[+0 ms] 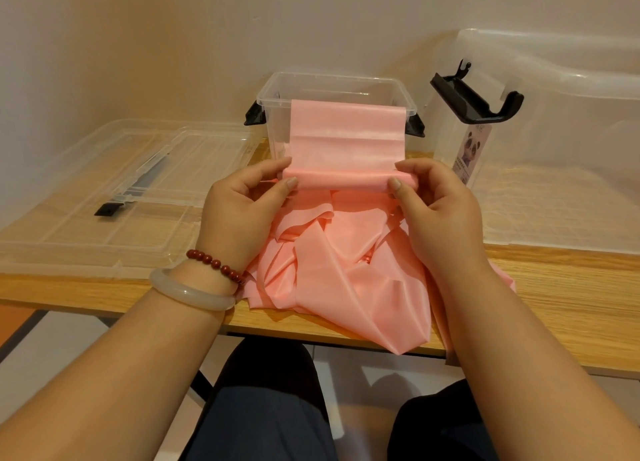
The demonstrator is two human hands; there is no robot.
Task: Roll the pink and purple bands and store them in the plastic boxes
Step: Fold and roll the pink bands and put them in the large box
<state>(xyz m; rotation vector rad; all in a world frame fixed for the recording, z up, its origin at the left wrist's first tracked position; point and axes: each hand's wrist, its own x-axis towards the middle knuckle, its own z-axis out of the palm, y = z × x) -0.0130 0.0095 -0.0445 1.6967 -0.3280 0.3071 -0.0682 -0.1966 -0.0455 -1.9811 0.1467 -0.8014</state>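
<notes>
A wide pink band point(346, 138) is stretched flat between my hands, its far end hanging over the front rim of a small clear plastic box point(332, 83) with black latches. My left hand point(242, 204) pinches the left end of a thin roll at the band's near fold. My right hand point(436, 197) pinches the roll's right end. The rest of the band lies crumpled in a heap point(346, 273) under my hands and spills over the table's near edge. No purple band is in view.
A clear lid point(114, 190) with a black latch lies flat at the left of the wooden table point(554, 298). A second, larger clear box point(540, 121) with a black handle and a panda label stands at the right. A wall stands behind.
</notes>
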